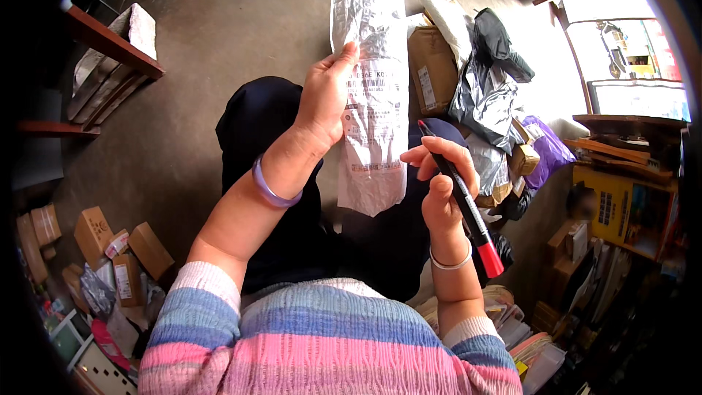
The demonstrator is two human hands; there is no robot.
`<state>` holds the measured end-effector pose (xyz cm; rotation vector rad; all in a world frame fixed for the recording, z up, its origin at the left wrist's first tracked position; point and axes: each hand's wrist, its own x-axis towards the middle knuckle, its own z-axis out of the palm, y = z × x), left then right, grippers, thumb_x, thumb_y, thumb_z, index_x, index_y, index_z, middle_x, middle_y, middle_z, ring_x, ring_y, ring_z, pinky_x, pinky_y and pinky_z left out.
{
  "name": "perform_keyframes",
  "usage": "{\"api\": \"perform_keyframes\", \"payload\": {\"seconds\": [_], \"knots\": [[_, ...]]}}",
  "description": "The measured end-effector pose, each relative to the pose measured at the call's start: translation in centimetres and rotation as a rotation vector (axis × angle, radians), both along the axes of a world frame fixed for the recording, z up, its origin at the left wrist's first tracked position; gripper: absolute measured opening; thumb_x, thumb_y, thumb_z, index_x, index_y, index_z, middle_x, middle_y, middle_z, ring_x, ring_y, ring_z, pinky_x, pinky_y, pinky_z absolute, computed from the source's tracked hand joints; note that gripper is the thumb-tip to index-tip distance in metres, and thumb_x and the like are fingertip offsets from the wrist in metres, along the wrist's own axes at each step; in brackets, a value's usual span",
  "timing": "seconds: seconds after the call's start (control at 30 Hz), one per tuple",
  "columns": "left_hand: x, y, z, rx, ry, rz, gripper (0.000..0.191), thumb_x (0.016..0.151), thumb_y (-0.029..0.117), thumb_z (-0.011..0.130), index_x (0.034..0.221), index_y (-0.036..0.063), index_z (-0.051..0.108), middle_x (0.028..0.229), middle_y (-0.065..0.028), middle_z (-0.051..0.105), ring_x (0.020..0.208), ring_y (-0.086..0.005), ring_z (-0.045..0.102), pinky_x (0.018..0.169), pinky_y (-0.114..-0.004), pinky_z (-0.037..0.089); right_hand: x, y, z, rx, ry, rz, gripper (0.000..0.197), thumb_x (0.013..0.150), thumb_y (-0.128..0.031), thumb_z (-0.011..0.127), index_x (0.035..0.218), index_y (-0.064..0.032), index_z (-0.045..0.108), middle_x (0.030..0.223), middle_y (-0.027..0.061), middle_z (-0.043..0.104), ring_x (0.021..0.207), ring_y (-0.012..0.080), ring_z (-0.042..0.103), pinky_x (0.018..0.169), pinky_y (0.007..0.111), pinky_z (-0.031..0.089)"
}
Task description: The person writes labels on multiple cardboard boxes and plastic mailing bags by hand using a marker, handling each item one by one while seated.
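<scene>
My left hand [327, 93] grips the left edge of a long white plastic mailing bag [373, 16], its thumb lying on the front. The bag is held up over my knees, and a printed shipping label [374, 120] with a barcode faces me. In my right hand [447, 186] is a black marker pen [463, 197] with a red end. Its red tip points up and away, a little to the right of the bag and apart from the label. The fingers that curl beneath the pen lie close to the bag's lower right edge.
Beyond my right knee lies a heap with a cardboard box [433, 68], a grey plastic parcel [485, 101] and a purple bag [545, 148]. Small cartons [129, 280] are piled at the lower left. A wooden shelf edge [115, 44] juts in at the upper left. Papers [532, 334] stand at the lower right.
</scene>
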<state>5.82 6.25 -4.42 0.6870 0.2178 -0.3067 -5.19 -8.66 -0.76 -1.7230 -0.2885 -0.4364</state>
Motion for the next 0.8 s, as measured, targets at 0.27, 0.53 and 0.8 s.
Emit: {"api": "perform_keyframes", "payload": {"seconds": [0.27,0.53,0.8], "knots": [[-0.7,-1.7,0.9,-0.235,0.021,-0.161,0.036,0.096,0.028,0.042,0.109,-0.0044,0.053,0.097,-0.0143,0.063,0.081,-0.0229,0.065,0.073,-0.036,0.055,-1.1,0.0,1.3,0.127,-0.118,-0.168,0.040,0.089,-0.033,0.056,0.106,0.0015,0.044,0.072,0.0102,0.057,0.064,0.0139,0.056,0.062,0.024,0.045],[-1.9,-2.7,0.7,-0.068,-0.072,-0.225,0.019,0.085,0.010,0.061,0.098,-0.0036,0.060,0.085,-0.0104,0.066,0.070,-0.0173,0.065,0.064,-0.031,0.055,-1.0,-0.6,1.6,0.068,0.036,-0.219,0.018,0.084,-0.003,0.060,0.090,0.0003,0.044,0.076,0.0092,0.057,0.069,0.0137,0.062,0.063,0.022,0.048],[-1.4,-1.3,1.6,0.078,-0.208,-0.167,0.013,0.080,0.000,0.063,0.092,-0.0029,0.063,0.083,-0.0096,0.066,0.067,-0.0136,0.063,0.059,-0.026,0.052,-0.1,-0.8,-0.1,0.102,-0.069,-0.178,0.017,0.080,0.000,0.058,0.082,0.0001,0.041,0.065,0.0096,0.053,0.057,0.0137,0.053,0.055,0.023,0.044]]}}
